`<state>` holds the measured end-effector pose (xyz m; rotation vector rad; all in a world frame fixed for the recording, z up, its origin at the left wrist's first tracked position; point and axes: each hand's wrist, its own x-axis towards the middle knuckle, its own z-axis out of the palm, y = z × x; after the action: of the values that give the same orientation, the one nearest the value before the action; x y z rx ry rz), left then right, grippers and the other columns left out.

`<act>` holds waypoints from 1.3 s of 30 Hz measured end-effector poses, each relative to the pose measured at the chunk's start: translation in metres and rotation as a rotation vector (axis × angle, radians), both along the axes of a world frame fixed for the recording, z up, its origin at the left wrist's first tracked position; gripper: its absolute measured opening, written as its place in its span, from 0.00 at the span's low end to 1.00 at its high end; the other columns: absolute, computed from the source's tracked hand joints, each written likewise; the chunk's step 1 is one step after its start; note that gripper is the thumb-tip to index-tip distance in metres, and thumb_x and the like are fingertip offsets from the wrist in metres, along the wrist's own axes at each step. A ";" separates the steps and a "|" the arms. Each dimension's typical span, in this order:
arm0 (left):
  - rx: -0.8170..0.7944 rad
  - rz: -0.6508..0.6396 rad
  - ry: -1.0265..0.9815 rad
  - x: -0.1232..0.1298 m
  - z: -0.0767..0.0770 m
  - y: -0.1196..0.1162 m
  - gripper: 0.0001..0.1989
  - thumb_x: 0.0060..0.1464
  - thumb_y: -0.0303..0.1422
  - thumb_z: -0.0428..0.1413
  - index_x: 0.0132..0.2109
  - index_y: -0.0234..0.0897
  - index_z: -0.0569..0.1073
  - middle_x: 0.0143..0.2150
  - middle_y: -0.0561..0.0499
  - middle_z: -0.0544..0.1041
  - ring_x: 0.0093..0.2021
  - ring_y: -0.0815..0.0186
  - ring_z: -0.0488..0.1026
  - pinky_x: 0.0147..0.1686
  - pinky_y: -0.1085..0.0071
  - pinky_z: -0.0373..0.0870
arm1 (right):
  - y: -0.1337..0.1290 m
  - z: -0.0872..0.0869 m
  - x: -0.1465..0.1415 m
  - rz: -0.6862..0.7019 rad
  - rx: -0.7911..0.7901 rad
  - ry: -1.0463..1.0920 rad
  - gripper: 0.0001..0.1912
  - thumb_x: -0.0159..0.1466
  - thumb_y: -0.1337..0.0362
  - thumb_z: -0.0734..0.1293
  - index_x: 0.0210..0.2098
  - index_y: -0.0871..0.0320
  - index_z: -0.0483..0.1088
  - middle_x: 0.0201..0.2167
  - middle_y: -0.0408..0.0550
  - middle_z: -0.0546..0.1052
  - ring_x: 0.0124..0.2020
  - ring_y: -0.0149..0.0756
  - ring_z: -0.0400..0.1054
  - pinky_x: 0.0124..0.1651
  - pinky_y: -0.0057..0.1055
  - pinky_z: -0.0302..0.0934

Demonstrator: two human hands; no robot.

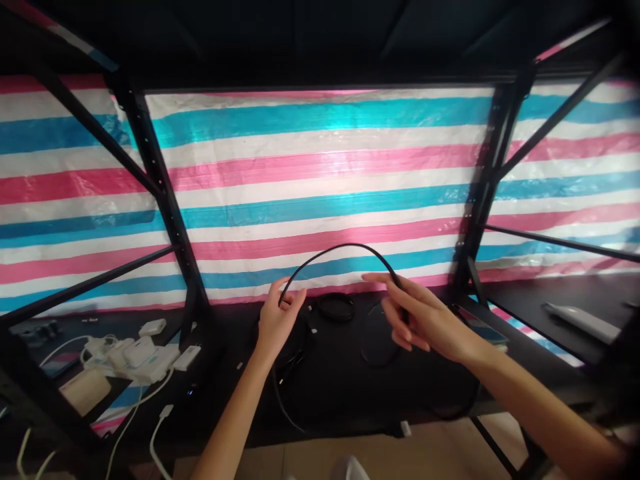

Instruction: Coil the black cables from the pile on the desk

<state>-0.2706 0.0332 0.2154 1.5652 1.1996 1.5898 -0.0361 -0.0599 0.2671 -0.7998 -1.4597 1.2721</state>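
Observation:
A black cable point(345, 245) arches up between my two hands above the dark shelf. My left hand point(280, 317) is closed around one side of the arch, thumb held up, and a length of cable droops below it toward the shelf's front. On the other side, my right hand point(425, 317) grips the cable with curled fingers, its index finger pointing left. More cable hangs under the right hand, partly lost against the black surface. Behind the hands lies a coiled black cable point(336, 307). Another dark coil point(299, 353) lies beside my left wrist, partly hidden.
A white power strip point(155, 365) with chargers and white cords crowds the left. A white cable connector point(166, 412) lies nearer me. Black metal posts point(170, 200) frame both sides, with a striped plastic sheet point(325, 200) behind. A flat pale object point(583, 323) rests far right.

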 end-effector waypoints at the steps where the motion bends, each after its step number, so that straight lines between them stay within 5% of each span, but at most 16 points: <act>1: 0.000 -0.037 0.076 0.006 0.003 -0.005 0.28 0.45 0.44 0.60 0.53 0.41 0.68 0.31 0.52 0.73 0.25 0.69 0.71 0.26 0.73 0.68 | 0.006 0.005 -0.004 -0.008 0.032 0.006 0.25 0.67 0.53 0.57 0.59 0.59 0.57 0.14 0.33 0.62 0.09 0.21 0.50 0.15 0.22 0.52; 3: 0.101 -0.005 0.255 0.016 0.013 -0.014 0.36 0.46 0.44 0.60 0.61 0.42 0.59 0.46 0.43 0.72 0.42 0.59 0.74 0.39 0.63 0.70 | 0.018 0.013 -0.011 0.010 0.073 0.008 0.24 0.68 0.53 0.57 0.59 0.60 0.58 0.13 0.33 0.62 0.09 0.22 0.51 0.15 0.21 0.51; 5: 0.334 0.146 0.414 0.025 0.027 -0.022 0.45 0.42 0.44 0.63 0.64 0.41 0.53 0.62 0.35 0.59 0.60 0.48 0.60 0.53 0.52 0.62 | 0.024 0.020 -0.015 0.075 0.085 -0.028 0.23 0.68 0.54 0.56 0.57 0.61 0.60 0.14 0.34 0.64 0.09 0.22 0.53 0.14 0.20 0.51; 7: 0.556 0.194 0.512 0.031 0.043 -0.028 0.46 0.40 0.42 0.64 0.64 0.40 0.53 0.67 0.36 0.48 0.66 0.46 0.47 0.58 0.48 0.53 | 0.021 0.027 -0.020 0.147 0.086 -0.115 0.21 0.68 0.54 0.55 0.54 0.62 0.63 0.14 0.35 0.66 0.08 0.22 0.56 0.13 0.20 0.50; 8: 0.603 0.129 0.540 0.033 0.052 -0.030 0.42 0.41 0.41 0.63 0.62 0.40 0.57 0.66 0.38 0.53 0.65 0.47 0.50 0.57 0.50 0.55 | 0.018 0.031 -0.022 0.171 0.090 -0.167 0.21 0.68 0.54 0.55 0.51 0.62 0.65 0.14 0.36 0.66 0.08 0.22 0.57 0.12 0.19 0.51; 9: 0.593 0.014 0.557 0.034 0.060 -0.032 0.33 0.43 0.39 0.62 0.57 0.40 0.64 0.62 0.39 0.62 0.61 0.49 0.59 0.54 0.54 0.61 | 0.013 0.035 -0.024 0.182 0.099 -0.216 0.20 0.68 0.54 0.55 0.48 0.62 0.67 0.13 0.36 0.66 0.08 0.22 0.59 0.12 0.19 0.52; 11: 0.413 -0.253 0.529 0.033 0.074 -0.034 0.11 0.47 0.38 0.58 0.38 0.38 0.75 0.36 0.45 0.78 0.37 0.58 0.75 0.35 0.65 0.71 | 0.004 0.042 -0.025 0.167 0.122 -0.284 0.20 0.67 0.53 0.57 0.42 0.62 0.70 0.13 0.36 0.67 0.08 0.22 0.60 0.12 0.18 0.53; 12: 0.287 -0.348 0.469 0.031 0.079 -0.035 0.08 0.48 0.37 0.56 0.26 0.38 0.73 0.22 0.49 0.74 0.24 0.63 0.72 0.24 0.70 0.67 | 0.002 0.044 -0.024 0.161 0.130 -0.294 0.19 0.66 0.53 0.58 0.38 0.62 0.71 0.12 0.36 0.67 0.08 0.22 0.60 0.12 0.17 0.53; 14: 0.086 -0.408 0.265 0.026 0.086 -0.033 0.19 0.48 0.36 0.55 0.13 0.38 0.62 0.08 0.56 0.56 0.10 0.72 0.57 0.14 0.73 0.54 | 0.002 0.041 -0.018 0.203 0.116 -0.250 0.18 0.63 0.53 0.63 0.28 0.62 0.71 0.09 0.35 0.64 0.08 0.22 0.58 0.13 0.17 0.54; 18: -0.065 -0.279 -0.149 0.014 0.090 -0.024 0.22 0.42 0.29 0.56 0.11 0.38 0.53 0.07 0.60 0.48 0.08 0.79 0.46 0.13 0.76 0.46 | 0.013 0.006 0.006 0.496 -0.034 0.018 0.26 0.60 0.58 0.67 0.11 0.60 0.57 0.04 0.33 0.55 0.08 0.22 0.55 0.20 0.23 0.63; 23: -0.196 -0.146 -0.494 -0.007 0.087 -0.005 0.21 0.41 0.27 0.54 0.14 0.39 0.47 0.08 0.61 0.46 0.08 0.78 0.44 0.10 0.76 0.43 | 0.007 -0.066 0.021 0.697 -0.217 0.129 0.29 0.57 0.48 0.66 0.09 0.61 0.61 0.07 0.41 0.61 0.12 0.29 0.63 0.26 0.31 0.67; 26: -0.186 -0.118 -0.520 -0.012 0.078 -0.002 0.21 0.43 0.29 0.54 0.16 0.39 0.47 0.09 0.62 0.47 0.08 0.79 0.44 0.10 0.76 0.40 | -0.006 -0.089 0.016 0.569 -0.278 0.001 0.30 0.64 0.45 0.57 0.18 0.64 0.69 0.07 0.41 0.62 0.11 0.28 0.60 0.21 0.26 0.61; 30: -0.131 -0.240 -0.237 0.014 0.058 -0.016 0.23 0.50 0.39 0.55 0.18 0.38 0.50 0.10 0.62 0.50 0.08 0.80 0.45 0.11 0.77 0.38 | -0.010 -0.080 0.000 0.315 -0.227 0.217 0.23 0.67 0.49 0.56 0.31 0.61 0.70 0.10 0.33 0.58 0.09 0.19 0.46 0.22 0.24 0.58; 34: -0.203 -0.381 -0.005 0.053 0.032 -0.036 0.22 0.55 0.48 0.49 0.22 0.36 0.58 0.13 0.59 0.58 0.11 0.76 0.56 0.13 0.78 0.44 | 0.001 -0.058 -0.023 0.163 -0.145 0.367 0.16 0.63 0.51 0.63 0.42 0.56 0.66 0.24 0.38 0.67 0.22 0.25 0.62 0.31 0.27 0.63; 39: -0.170 -0.408 0.092 0.065 0.012 -0.045 0.19 0.54 0.49 0.51 0.37 0.36 0.69 0.20 0.58 0.64 0.19 0.74 0.61 0.18 0.78 0.54 | 0.018 -0.041 -0.040 -0.076 0.181 0.099 0.15 0.63 0.52 0.63 0.40 0.57 0.64 0.32 0.42 0.67 0.31 0.28 0.65 0.36 0.27 0.62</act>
<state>-0.2053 -0.0123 0.2271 1.6577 0.9563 1.1363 -0.0761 -0.0420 0.2260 -0.6563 -1.4282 1.0898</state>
